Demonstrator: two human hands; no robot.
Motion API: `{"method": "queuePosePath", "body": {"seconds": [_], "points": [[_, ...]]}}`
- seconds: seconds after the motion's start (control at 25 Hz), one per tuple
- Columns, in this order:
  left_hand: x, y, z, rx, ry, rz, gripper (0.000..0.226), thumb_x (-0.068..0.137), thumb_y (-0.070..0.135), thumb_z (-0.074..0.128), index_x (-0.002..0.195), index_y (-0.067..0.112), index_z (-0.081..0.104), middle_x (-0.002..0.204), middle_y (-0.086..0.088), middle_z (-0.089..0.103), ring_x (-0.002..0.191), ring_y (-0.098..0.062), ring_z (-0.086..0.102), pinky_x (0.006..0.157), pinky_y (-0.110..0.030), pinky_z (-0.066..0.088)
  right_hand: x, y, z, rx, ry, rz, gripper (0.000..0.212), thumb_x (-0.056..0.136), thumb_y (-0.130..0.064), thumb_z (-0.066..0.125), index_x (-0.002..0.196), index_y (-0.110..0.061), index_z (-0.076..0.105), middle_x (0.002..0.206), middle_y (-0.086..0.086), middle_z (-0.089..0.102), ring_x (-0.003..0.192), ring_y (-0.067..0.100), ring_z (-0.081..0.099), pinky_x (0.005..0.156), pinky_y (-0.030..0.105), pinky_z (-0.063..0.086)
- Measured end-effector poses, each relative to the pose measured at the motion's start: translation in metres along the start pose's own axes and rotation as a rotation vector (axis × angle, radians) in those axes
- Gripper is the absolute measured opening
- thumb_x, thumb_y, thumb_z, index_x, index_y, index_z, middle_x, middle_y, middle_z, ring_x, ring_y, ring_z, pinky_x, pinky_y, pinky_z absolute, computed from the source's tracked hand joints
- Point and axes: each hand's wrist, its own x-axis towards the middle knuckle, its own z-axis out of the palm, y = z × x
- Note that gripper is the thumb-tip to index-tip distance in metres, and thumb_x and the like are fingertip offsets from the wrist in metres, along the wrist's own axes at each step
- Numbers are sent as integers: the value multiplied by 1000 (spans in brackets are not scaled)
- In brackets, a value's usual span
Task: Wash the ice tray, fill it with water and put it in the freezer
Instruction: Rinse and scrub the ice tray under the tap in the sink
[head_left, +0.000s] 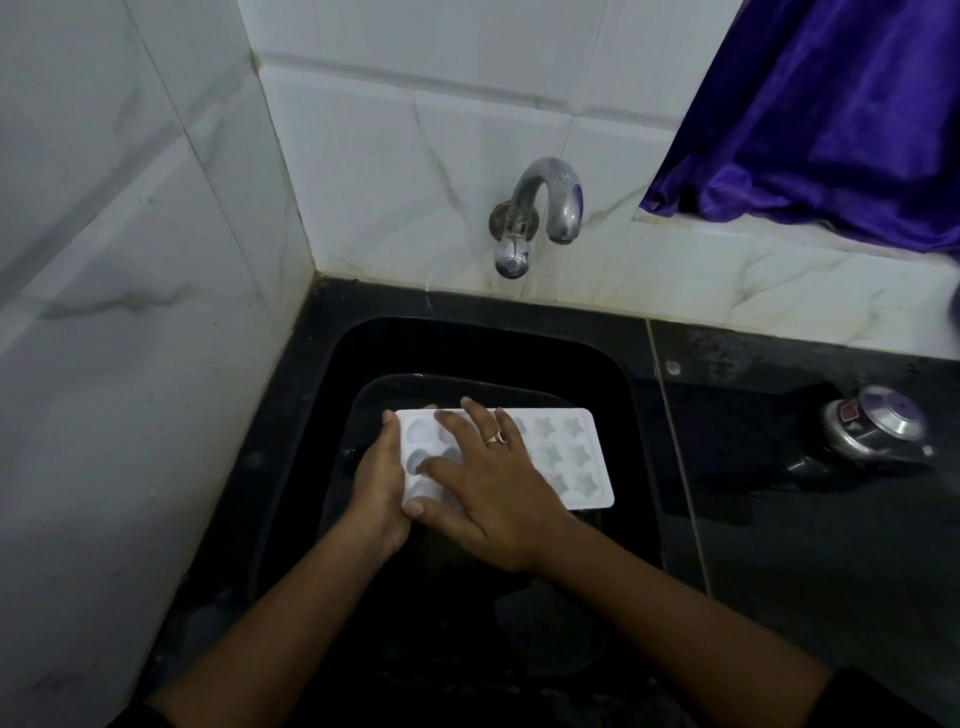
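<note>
- Head view: black sink (332, 374) set in a black counter (810, 545), tight in a corner; white tiled wall (130, 312) runs close along the sink's left rim, back wall just behind it.
- Open room only right of the sink, across the counter; its surface looks wet and glossy.
- Metal tap (540, 213) juts from the back wall above the sink's far rim, spout curved down, no water stream visible.
- Purple curtain (831, 114) hangs over a ledge, up and right of the sink.
- Metal lid-like item (878, 426) with a knob sits on the counter, well right of the sink; exact kind unclear.
- White ice tray (571, 452) held over the sink's middle, about level, cavities up; star shapes at its right end, rounder ones at its left.
- Left hand (382, 488) grips the tray's left short edge, thumb on the near corner, fingertips curled over the far one.
- Right hand (488, 488) lies flat and spread on the tray's left half, fingers pressed into cavities, ring on one finger; clasps nothing.
</note>
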Motion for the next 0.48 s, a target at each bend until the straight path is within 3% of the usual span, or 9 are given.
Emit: {"method": "queuePosePath", "body": {"seconds": [0.12, 0.24, 0.4, 0.48], "points": [[-1, -2, 4, -4, -29, -20, 67, 105, 65, 39, 121, 10, 73, 113, -17, 79, 104, -33, 78, 88, -45, 60, 4, 0, -3, 4, 19, 29, 58, 102, -70, 29, 123, -33, 67, 165, 9, 32, 158, 31, 10, 125, 60, 7], [0, 1, 1, 4, -7, 3, 66, 105, 64, 38, 120, 11, 74, 111, -16, 80, 104, -35, 77, 94, -51, 60, -3, 3, 2, -16, 12, 2, 61, 101, -72, 27, 134, -33, 61, 165, 10, 31, 159, 32, 8, 126, 59, 5], [-3, -3, 4, -5, -30, -17, 65, 106, 63, 38, 115, 9, 74, 106, -16, 81, 93, -29, 80, 77, -39, 62, 3, -1, -2, 16, 20, 40, 58, 101, -70, 28, 123, -32, 67, 165, 10, 33, 158, 30, 11, 126, 60, 8], [-2, -2, 2, -1, -30, -8, 65, 106, 63, 38, 114, 10, 75, 107, -16, 81, 94, -30, 80, 80, -41, 61, 0, -1, 2, 16, 6, 30, 58, 102, -71, 28, 130, -33, 63, 166, 10, 31, 159, 31, 9, 126, 59, 6]]}}
